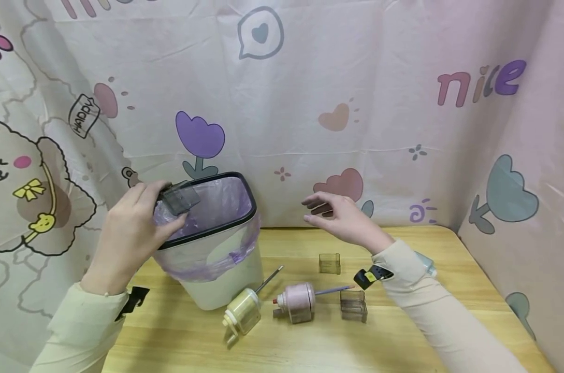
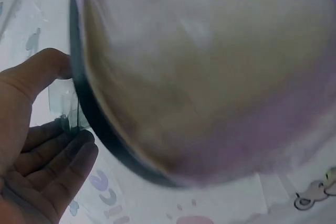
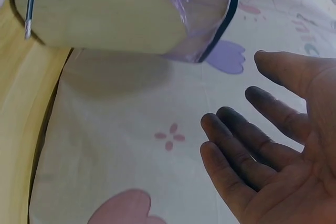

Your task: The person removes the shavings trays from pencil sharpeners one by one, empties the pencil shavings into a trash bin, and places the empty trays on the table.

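Observation:
My left hand (image 1: 128, 223) grips a transparent grey plastic box, which looks like a sharpener's shavings drawer (image 1: 183, 198), between thumb and fingers. It is held at the left rim of a white trash bin (image 1: 218, 290) lined with a purple bag. In the left wrist view the black rim hides part of the box (image 2: 67, 103). My right hand (image 1: 340, 215) hovers to the right of the bin, fingers loosely bent and apart, with nothing in it. Several fingers of that hand (image 3: 278, 156) look dark in the right wrist view.
Before the bin lie a yellow crank pencil sharpener (image 1: 245, 312) with a dark pencil (image 1: 269, 280) and a pink one (image 1: 299, 303) with a purple pencil (image 1: 330, 290). Two grey transparent boxes stand right of them, one farther back (image 1: 329, 263), one nearer (image 1: 353, 306). A light-blue object (image 1: 426, 263) is partly behind my right sleeve.

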`<action>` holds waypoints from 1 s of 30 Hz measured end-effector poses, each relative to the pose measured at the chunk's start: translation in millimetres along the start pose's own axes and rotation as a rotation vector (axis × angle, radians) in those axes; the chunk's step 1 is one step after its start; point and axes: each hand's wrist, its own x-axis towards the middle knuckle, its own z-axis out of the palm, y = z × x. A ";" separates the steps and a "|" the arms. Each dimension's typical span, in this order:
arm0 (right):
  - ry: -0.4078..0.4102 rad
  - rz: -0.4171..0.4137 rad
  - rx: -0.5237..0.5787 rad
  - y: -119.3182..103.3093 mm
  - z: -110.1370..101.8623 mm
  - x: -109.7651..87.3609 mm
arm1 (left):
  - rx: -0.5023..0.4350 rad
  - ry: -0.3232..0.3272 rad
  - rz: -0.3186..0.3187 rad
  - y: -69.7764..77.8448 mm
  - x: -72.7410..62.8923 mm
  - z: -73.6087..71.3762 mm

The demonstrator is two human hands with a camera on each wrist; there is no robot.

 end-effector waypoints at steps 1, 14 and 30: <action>0.001 0.007 -0.002 2.5 -2.3 -2.2 | -0.015 0.001 -0.009 3.0 0.3 0.6; 0.023 0.058 -0.008 38.4 -23.5 -28.7 | -0.162 0.042 -0.047 46.8 7.8 20.8; 0.073 0.121 -0.033 69.5 -43.6 -56.9 | -0.317 -0.073 -0.028 116.6 0.9 73.7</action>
